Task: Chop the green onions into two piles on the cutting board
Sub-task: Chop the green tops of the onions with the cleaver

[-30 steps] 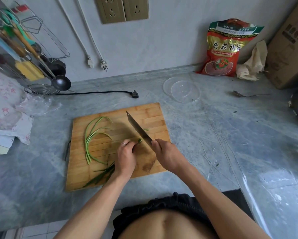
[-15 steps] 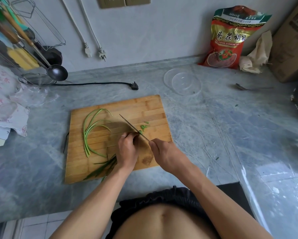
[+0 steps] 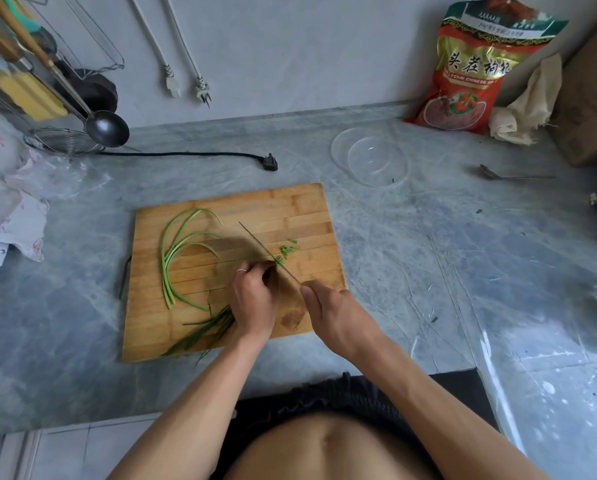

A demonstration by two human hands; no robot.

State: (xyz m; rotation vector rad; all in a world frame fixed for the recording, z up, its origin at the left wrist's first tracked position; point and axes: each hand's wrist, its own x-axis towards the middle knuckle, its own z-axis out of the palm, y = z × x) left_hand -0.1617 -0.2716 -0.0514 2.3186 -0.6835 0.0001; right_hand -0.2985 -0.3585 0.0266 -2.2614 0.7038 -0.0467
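Note:
A wooden cutting board (image 3: 290, 209) lies on the grey counter. My left hand (image 3: 254, 299) grips a bunch of green onions (image 3: 203, 332) whose leafy ends trail off toward the board's near left corner. My right hand (image 3: 335, 313) holds a knife (image 3: 262, 249) by its handle, the blade edge-down against the onions just past my left fingertips. A few chopped green bits (image 3: 286, 251) lie to the right of the blade. Several whole curved stalks (image 3: 172, 258) rest apart on the board's left half.
A clear plastic bowl (image 3: 376, 161) stands behind the board to the right, a spoon (image 3: 508, 174) further right. A red snack bag (image 3: 477, 71), a cloth and a cardboard box line the back right. A black plug cord (image 3: 193, 154) and a utensil rack (image 3: 48, 98) are at the left.
The knife went from raised with its flat side showing to edge-down on the onions. More chopped bits now lie right of the blade. My left hand crept slightly back along the bunch.

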